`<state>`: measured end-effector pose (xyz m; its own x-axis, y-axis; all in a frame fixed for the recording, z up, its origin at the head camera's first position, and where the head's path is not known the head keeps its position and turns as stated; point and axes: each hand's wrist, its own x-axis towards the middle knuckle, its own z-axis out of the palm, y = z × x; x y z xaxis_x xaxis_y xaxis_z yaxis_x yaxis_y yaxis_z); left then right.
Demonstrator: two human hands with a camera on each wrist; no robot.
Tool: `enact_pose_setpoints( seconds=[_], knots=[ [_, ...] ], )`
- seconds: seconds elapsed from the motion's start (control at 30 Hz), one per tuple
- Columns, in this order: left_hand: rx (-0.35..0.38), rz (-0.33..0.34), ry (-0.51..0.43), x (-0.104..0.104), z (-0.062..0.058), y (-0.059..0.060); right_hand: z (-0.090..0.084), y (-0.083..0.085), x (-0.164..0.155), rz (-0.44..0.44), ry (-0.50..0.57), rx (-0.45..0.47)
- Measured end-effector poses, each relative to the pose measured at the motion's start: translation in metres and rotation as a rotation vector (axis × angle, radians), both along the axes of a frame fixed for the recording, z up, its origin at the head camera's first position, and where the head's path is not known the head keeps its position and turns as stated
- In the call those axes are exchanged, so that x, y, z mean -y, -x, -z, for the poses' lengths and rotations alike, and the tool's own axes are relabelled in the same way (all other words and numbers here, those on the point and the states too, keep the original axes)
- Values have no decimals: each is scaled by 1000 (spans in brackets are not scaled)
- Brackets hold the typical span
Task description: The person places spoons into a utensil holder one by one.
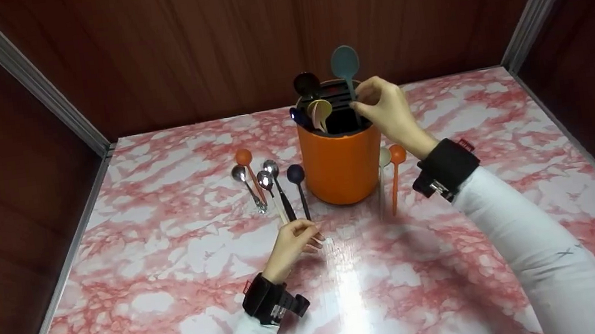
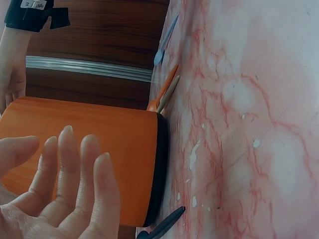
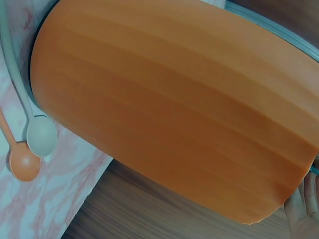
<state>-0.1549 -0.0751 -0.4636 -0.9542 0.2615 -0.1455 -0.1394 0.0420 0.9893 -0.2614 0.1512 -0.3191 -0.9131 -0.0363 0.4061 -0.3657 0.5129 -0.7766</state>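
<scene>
Pinching teal plastic spoon [image 1: 345, 64] stem, right hand [image 1: 388, 109] above ribbed orange holder [image 1: 341, 164]; left hand [image 1: 291, 246] fingers loose.

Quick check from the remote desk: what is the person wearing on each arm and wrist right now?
Both arms are in white long sleeves; the right sleeve has small dark marks on the forearm. Each wrist carries a black strap-on band with a boxy black unit and metal buckle: left wrist band, right wrist band with a small red tab. Both hands, left hand and right hand, are bare.
</scene>
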Motion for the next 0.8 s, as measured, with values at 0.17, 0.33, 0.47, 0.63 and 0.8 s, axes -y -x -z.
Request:
enact_pose_setpoints(
  seconds=[0.17, 0.33, 0.47, 0.63, 0.8],
  knots=[
    [-7, 0, 0, -1, 1, 1, 2, 0, -1, 2, 17, -20],
    [2, -3, 1, -1, 1, 1, 4, -1, -3, -8, 37, -56],
    [1, 0, -8, -1, 1, 1, 6, -3, -7, -11, 45, -85],
    [-4, 6, -11, -1, 2, 3, 9, -8, -13, -15, 73, -106],
    [-11, -1, -2, -2, 2, 3, 12, -17, -15, -33, 85, -118]
  ],
)
